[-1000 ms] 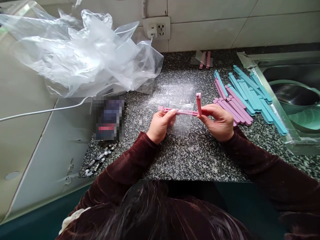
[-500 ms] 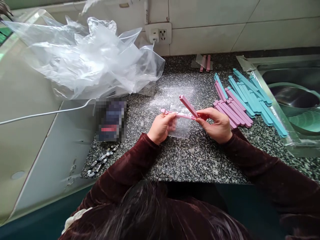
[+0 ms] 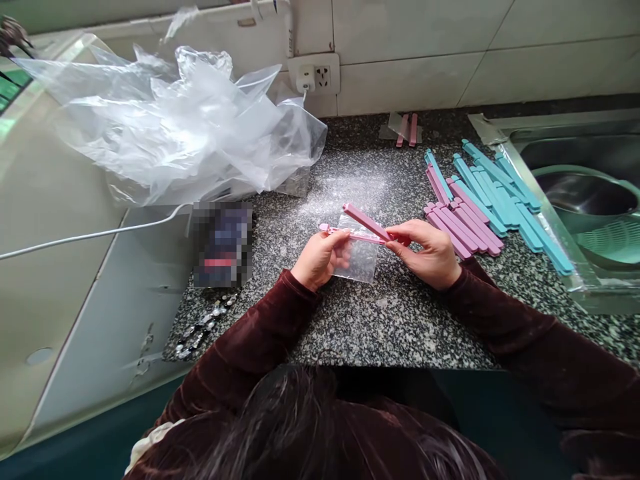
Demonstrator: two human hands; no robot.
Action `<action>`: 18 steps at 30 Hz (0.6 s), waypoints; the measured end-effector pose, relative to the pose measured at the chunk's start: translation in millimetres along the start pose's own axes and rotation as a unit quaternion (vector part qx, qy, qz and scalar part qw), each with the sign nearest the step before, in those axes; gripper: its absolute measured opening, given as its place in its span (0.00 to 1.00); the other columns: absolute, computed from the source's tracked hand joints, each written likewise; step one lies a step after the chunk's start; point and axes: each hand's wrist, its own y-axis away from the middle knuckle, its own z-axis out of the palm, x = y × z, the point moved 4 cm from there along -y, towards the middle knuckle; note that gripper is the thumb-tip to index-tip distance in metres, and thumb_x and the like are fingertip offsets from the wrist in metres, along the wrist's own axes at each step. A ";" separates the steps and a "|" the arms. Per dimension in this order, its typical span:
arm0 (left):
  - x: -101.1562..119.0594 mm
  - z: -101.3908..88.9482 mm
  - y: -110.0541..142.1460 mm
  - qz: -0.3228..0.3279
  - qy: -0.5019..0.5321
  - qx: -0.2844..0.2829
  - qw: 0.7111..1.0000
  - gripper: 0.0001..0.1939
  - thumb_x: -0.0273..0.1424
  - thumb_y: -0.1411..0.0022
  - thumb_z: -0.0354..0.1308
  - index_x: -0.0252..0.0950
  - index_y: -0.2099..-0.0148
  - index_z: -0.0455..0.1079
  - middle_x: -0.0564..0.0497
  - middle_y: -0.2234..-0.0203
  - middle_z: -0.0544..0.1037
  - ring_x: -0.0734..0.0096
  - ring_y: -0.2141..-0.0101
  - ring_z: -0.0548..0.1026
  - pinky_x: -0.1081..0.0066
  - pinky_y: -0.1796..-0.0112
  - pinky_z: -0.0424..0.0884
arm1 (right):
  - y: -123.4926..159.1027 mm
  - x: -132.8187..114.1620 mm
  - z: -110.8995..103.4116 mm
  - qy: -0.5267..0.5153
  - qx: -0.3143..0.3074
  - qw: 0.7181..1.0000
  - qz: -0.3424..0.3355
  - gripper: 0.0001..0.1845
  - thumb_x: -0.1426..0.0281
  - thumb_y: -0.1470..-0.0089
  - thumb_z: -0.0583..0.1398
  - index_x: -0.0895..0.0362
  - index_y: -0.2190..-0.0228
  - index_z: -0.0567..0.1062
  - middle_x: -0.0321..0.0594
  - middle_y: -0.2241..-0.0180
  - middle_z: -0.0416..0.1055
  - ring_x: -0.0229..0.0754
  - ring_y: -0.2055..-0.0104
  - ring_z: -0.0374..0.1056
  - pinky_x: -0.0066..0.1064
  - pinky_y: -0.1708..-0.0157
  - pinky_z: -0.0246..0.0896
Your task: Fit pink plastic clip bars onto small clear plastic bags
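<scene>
A pink bag sealing clip (image 3: 367, 223) is held between my two hands over the counter, its two arms parted in a narrow V that opens to the left. My left hand (image 3: 320, 257) pinches the lower arm near its left end, together with a small clear plastic bag (image 3: 361, 260) that hangs below the clip. My right hand (image 3: 425, 250) grips the hinge end with thumb and fingers. Beside the right hand lies a pile of pink clips (image 3: 463, 227) and turquoise clips (image 3: 500, 193).
Crumpled clear plastic bags (image 3: 190, 127) cover the back left, near a plugged-in charger (image 3: 305, 79). A blurred phone (image 3: 225, 243) with a beaded strap (image 3: 207, 323) lies left. Two pink clips (image 3: 413, 130) lie by the wall. The sink (image 3: 550, 127) is right.
The clip's upper arm has swung down toward the lower arm, so the gap is narrower. Both hands keep their hold. The view has shifted slightly.
</scene>
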 end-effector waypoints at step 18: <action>0.6 0.1 1.3 -0.008 -0.021 -0.031 0.999 0.11 0.31 0.53 0.63 0.31 0.71 0.66 0.55 0.82 0.69 0.82 0.83 0.65 0.77 0.81 0.61 | 0.2 1.5 1.8 0.009 -0.021 1.000 0.013 0.06 0.69 0.49 0.61 0.56 0.67 0.77 0.40 0.72 0.74 0.37 0.73 0.65 0.33 0.73 0.65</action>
